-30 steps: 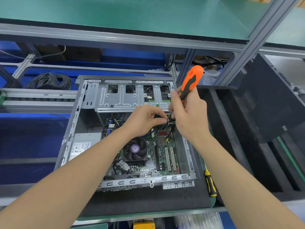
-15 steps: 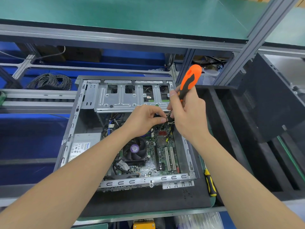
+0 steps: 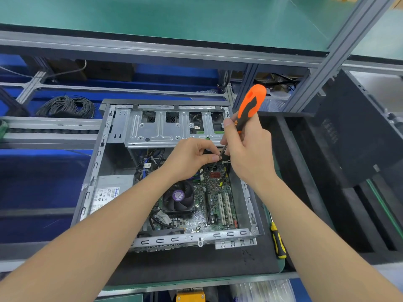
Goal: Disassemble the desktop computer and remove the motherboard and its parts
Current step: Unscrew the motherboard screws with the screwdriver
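Note:
An open grey computer case (image 3: 96, 171) lies on a black mat. Inside it sits the green motherboard (image 3: 214, 205) with a black CPU fan (image 3: 178, 198) and white slots. My right hand (image 3: 250, 153) grips an orange and black screwdriver (image 3: 250, 104), its shaft slanting down into the case's far right corner. My left hand (image 3: 189, 158) pinches the dark cables next to the screwdriver's shaft, just under the silver drive cage (image 3: 170, 127). The tip is hidden among the cables.
A grey power supply (image 3: 111, 192) fills the case's left side. A yellow and black screwdriver (image 3: 278, 243) lies on the mat (image 3: 196, 264) right of the case. A black side panel (image 3: 359, 131) leans at the right. Coiled black cable (image 3: 65, 106) rests at the back left.
The screwdriver handle has drifted slightly left and up. Both hands stay at the same spot over the case's far right corner.

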